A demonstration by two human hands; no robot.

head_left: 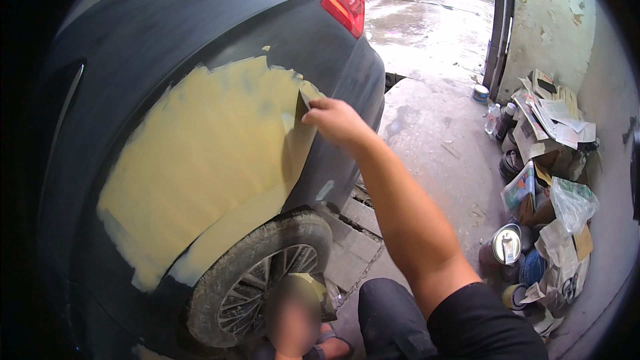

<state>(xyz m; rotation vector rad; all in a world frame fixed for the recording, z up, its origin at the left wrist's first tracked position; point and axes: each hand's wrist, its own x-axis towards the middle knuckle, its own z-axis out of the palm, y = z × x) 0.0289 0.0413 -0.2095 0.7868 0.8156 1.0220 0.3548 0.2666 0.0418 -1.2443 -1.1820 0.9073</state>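
A dark car's rear side panel (267, 13) fills the left, with a broad patch of yellow body filler (200, 140) spread over it above the wheel arch. My right hand (339, 122) is closed around a thin-bladed putty knife (305, 99). Its blade meets the filler's upper right edge, beside the bumper. Low in the view, before the wheel, my left hand (293, 323) is blurred, its fingers unclear. A small board (327, 297) smeared with yellow filler sits at that hand, apparently held by it.
The dusty car wheel (260, 280) stands close to my knee (387, 313). Along the right wall lie newspapers (557, 113), a lidded paint can (505, 247), a plastic bag (573, 205) and bottles (492, 120). A red tail light (345, 12) is near the doorway.
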